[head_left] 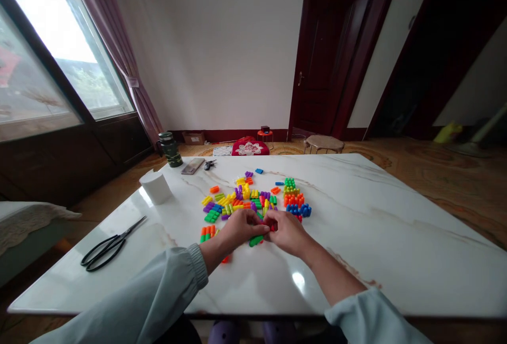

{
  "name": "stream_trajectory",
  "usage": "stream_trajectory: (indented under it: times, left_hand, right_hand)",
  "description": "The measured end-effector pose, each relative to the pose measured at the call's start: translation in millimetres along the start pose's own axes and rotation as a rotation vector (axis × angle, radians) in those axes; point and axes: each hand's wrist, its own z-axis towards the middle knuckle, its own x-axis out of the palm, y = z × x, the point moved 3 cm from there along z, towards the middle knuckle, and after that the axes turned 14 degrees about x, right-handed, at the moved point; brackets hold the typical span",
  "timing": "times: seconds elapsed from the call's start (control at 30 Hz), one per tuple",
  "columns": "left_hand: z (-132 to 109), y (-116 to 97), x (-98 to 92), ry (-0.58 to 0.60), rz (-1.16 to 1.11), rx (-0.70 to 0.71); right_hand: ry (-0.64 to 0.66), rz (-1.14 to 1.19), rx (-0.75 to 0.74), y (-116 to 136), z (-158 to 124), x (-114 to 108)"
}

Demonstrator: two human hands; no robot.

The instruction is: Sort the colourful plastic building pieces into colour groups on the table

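Observation:
My left hand and my right hand meet over the near side of a heap of colourful plastic building blocks. Both have their fingers pinched together. A red block shows between the fingertips, mostly hidden by them. Just under the left fingers is a green block; whether it is held or lies on the table, I cannot tell. Right of the heap stand rows of joined blocks with knobs up, among them orange blocks and blue blocks.
The white marbled table carries black-handled scissors, a white paper roll, a phone, keys and a camouflage flask along its left side. Beyond the far edge stand a round stool and a door.

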Motion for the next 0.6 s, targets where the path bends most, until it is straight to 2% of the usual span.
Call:
stream_trajectory:
  times: [0.07,0.13,0.2,0.27,0.3,0.37,0.43,0.5,0.6]
  left_hand:
    - [0.9,8.2,2.9,0.014,-0.090,-0.040]
    - [2.6,17.9,2.8,-0.010,-0.207,-0.104]
    - [3.9,28.1,-1.3,-0.065,-0.304,-0.183]
    - [4.7,38.2,-8.1,-0.119,-0.383,-0.262]
    - [5.0,42.8,-12.0,-0.146,-0.425,-0.292]
    - [6.2,50.2,-19.8,-0.197,-0.488,-0.317]
    - [7.8,55.0,-26.2,-0.244,-0.521,-0.313]
    - [9.1,56.8,-29.8,-0.272,-0.540,-0.305]
    - [9.7,54.8,-30.3,-0.281,-0.551,-0.300]
  right_hand:
    - [-0.065,-0.077,0.007,-2.0,1.5,-3.1]
    - [-0.177,-0.042,0.016,-13.9,8.2,-14.6]
    - [-0.368,0.064,0.062,-39.7,16.7,-35.0]
    - [-0.585,0.165,0.174,-78.1,22.5,-57.3]
    - [-0.642,0.196,0.235,-99.1,24.3,-65.5]
    - [-0.659,0.174,0.359,-138.0,26.3,-73.6]
    - [-0.589,0.076,0.442,-165.8,27.0,-71.2]
    - [-0.496,-0.025,0.481,-179.2,27.7,-62.0]
    - [-0.424,-0.120,0.482,-177.6,30.4,-48.0]
